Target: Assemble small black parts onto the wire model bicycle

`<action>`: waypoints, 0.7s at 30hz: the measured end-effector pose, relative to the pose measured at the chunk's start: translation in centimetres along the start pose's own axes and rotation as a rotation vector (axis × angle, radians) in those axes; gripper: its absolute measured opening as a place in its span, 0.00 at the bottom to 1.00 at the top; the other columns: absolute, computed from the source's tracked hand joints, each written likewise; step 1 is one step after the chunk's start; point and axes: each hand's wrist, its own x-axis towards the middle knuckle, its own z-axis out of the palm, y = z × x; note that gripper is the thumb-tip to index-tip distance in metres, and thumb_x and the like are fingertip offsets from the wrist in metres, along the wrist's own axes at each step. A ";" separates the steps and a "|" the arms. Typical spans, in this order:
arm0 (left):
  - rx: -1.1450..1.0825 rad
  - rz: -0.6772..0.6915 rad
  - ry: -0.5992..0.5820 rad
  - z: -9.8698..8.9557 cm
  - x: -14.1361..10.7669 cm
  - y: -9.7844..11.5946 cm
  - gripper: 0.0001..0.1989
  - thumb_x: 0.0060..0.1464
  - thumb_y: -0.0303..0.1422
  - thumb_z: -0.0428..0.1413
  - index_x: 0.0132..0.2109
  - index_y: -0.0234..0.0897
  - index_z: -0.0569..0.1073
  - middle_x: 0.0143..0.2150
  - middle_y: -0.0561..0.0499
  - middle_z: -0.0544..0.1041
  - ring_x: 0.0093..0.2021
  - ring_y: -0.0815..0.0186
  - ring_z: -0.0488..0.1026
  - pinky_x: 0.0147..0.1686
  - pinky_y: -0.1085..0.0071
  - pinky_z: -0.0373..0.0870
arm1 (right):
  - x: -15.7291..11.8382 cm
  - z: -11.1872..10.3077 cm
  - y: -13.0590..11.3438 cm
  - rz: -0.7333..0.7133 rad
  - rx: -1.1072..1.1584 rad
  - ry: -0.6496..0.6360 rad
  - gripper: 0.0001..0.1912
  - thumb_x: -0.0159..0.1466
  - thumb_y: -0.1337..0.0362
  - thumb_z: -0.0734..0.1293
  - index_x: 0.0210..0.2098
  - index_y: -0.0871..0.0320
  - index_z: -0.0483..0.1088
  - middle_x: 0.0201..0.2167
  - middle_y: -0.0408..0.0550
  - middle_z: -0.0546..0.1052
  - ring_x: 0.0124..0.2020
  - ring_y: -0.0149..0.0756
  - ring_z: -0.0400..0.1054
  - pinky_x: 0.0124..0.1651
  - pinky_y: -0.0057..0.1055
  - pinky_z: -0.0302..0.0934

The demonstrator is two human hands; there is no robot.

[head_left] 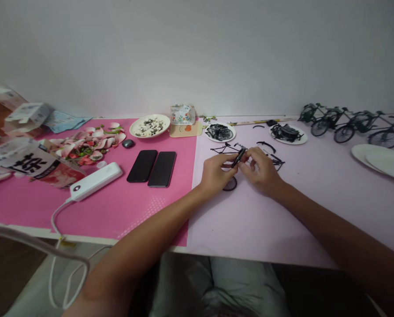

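Near the middle of the light purple tabletop, my left hand (pixel 217 172) pinches a small black part (pixel 239 157) that slants upward to the right. My right hand (pixel 258 168) meets it from the right, its fingertips closed at the part's upper end. Just below my left fingers a small black wheel (pixel 230 184) shows, partly covered. Behind my hands lie a thin black frame piece (pixel 224 148) and a curved black strip (pixel 266 145). Another black piece (pixel 278 164) is partly hidden behind my right hand.
White plates of black parts (pixel 234 133) (pixel 305 137) stand behind. Small model bicycles (pixel 344 132) line the back right, near stacked plates (pixel 388 164). Leftward are two phones (pixel 162 169), a white power bank (pixel 96 180) with cable, a bowl (pixel 132 128) and petals (pixel 109 141).
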 end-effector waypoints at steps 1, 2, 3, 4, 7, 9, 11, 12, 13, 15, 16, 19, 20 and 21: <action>0.002 0.004 0.003 0.0 0.0 0.0 0.15 0.58 0.24 0.66 0.52 0.35 0.84 0.46 0.45 0.87 0.43 0.62 0.85 0.42 0.68 0.87 | 0.1 -0.1 -0.1 -0.021 -0.020 0.001 0.06 0.69 0.66 0.67 0.36 0.52 0.65 0.33 0.46 0.71 0.34 0.42 0.64 0.35 0.40 0.60; 0.004 0.009 0.008 0.0 0.0 0.0 0.14 0.59 0.25 0.65 0.52 0.35 0.84 0.46 0.44 0.87 0.43 0.62 0.85 0.42 0.68 0.87 | 0.1 -0.2 -0.2 -0.046 -0.042 0.004 0.07 0.69 0.66 0.66 0.35 0.52 0.64 0.32 0.46 0.71 0.35 0.42 0.64 0.36 0.40 0.59; 0.008 0.014 0.011 0.0 0.0 -0.1 0.14 0.59 0.25 0.65 0.52 0.35 0.84 0.46 0.44 0.87 0.43 0.63 0.85 0.42 0.68 0.87 | 0.2 -0.3 -0.3 -0.073 -0.062 0.008 0.07 0.69 0.67 0.66 0.35 0.52 0.64 0.32 0.46 0.71 0.35 0.42 0.64 0.37 0.41 0.59; 0.011 0.020 0.014 0.0 0.0 -0.1 0.14 0.59 0.25 0.65 0.52 0.35 0.84 0.46 0.44 0.87 0.43 0.63 0.85 0.42 0.68 0.87 | 0.4 -0.4 -0.4 -0.100 -0.081 0.012 0.08 0.70 0.67 0.66 0.35 0.52 0.63 0.31 0.46 0.71 0.36 0.43 0.64 0.38 0.41 0.59; 0.015 0.034 0.017 0.2 -0.1 -0.2 0.14 0.58 0.24 0.65 0.52 0.35 0.84 0.46 0.45 0.87 0.43 0.64 0.85 0.42 0.69 0.87 | 0.6 -0.5 -0.4 -0.166 -0.113 0.012 0.08 0.71 0.67 0.65 0.35 0.52 0.62 0.31 0.46 0.71 0.37 0.43 0.64 0.40 0.42 0.59; 0.008 0.041 0.022 0.2 -0.1 -0.2 0.14 0.58 0.24 0.64 0.52 0.34 0.84 0.45 0.45 0.87 0.42 0.64 0.85 0.41 0.70 0.87 | 0.7 -0.5 -0.3 -0.183 -0.104 0.002 0.10 0.73 0.67 0.63 0.34 0.52 0.62 0.30 0.46 0.70 0.36 0.43 0.63 0.40 0.42 0.58; 0.008 0.047 0.025 0.2 0.0 -0.2 0.15 0.58 0.23 0.64 0.52 0.34 0.84 0.45 0.45 0.87 0.42 0.65 0.84 0.41 0.70 0.87 | 0.7 -0.4 -0.3 -0.164 -0.080 -0.011 0.13 0.74 0.66 0.61 0.32 0.52 0.60 0.29 0.45 0.68 0.35 0.42 0.62 0.40 0.42 0.58; 0.011 0.047 0.024 0.1 0.0 -0.1 0.15 0.58 0.23 0.64 0.52 0.34 0.84 0.45 0.45 0.87 0.41 0.65 0.84 0.41 0.70 0.87 | 0.6 -0.3 -0.2 -0.145 -0.063 -0.015 0.14 0.75 0.66 0.60 0.31 0.52 0.59 0.28 0.45 0.68 0.34 0.42 0.62 0.40 0.42 0.58; 0.015 0.043 0.022 0.1 0.0 0.0 0.14 0.58 0.23 0.64 0.52 0.34 0.84 0.45 0.45 0.87 0.41 0.65 0.84 0.41 0.70 0.87 | 0.6 -0.2 -0.2 -0.124 -0.044 -0.018 0.14 0.75 0.66 0.60 0.31 0.52 0.59 0.28 0.45 0.67 0.34 0.42 0.62 0.39 0.42 0.58; 0.022 0.026 0.020 0.0 0.0 0.3 0.14 0.58 0.23 0.64 0.52 0.35 0.84 0.45 0.45 0.87 0.42 0.64 0.84 0.42 0.69 0.87 | 0.4 -0.1 -0.3 -0.087 -0.011 -0.024 0.14 0.76 0.65 0.59 0.32 0.51 0.60 0.28 0.45 0.67 0.34 0.42 0.63 0.39 0.42 0.59; 0.021 0.020 0.021 -0.1 0.0 0.4 0.15 0.58 0.24 0.64 0.52 0.34 0.84 0.46 0.45 0.87 0.42 0.64 0.84 0.42 0.68 0.87 | 0.3 -0.1 -0.3 -0.075 -0.001 -0.024 0.13 0.76 0.65 0.59 0.33 0.51 0.61 0.29 0.45 0.68 0.35 0.42 0.63 0.39 0.42 0.60; 0.026 0.028 0.023 -0.2 0.0 0.7 0.16 0.58 0.24 0.64 0.53 0.34 0.83 0.46 0.45 0.87 0.42 0.64 0.84 0.44 0.68 0.86 | 0.1 -0.2 -0.4 -0.049 -0.009 -0.009 0.08 0.73 0.66 0.63 0.35 0.51 0.63 0.31 0.45 0.69 0.35 0.42 0.64 0.38 0.41 0.60; 0.036 0.039 0.021 -0.2 -0.1 0.7 0.16 0.59 0.24 0.64 0.54 0.35 0.83 0.46 0.45 0.87 0.42 0.64 0.84 0.44 0.68 0.86 | 0.1 -0.3 -0.4 -0.047 -0.021 -0.003 0.07 0.72 0.66 0.64 0.36 0.51 0.63 0.31 0.45 0.70 0.34 0.42 0.64 0.37 0.41 0.60; 0.050 0.052 0.019 -0.2 -0.1 0.7 0.16 0.59 0.25 0.63 0.54 0.36 0.83 0.46 0.46 0.87 0.42 0.64 0.84 0.44 0.68 0.86 | 0.1 -0.3 -0.5 -0.053 -0.035 0.004 0.07 0.71 0.66 0.64 0.36 0.51 0.62 0.31 0.45 0.70 0.34 0.42 0.64 0.37 0.40 0.59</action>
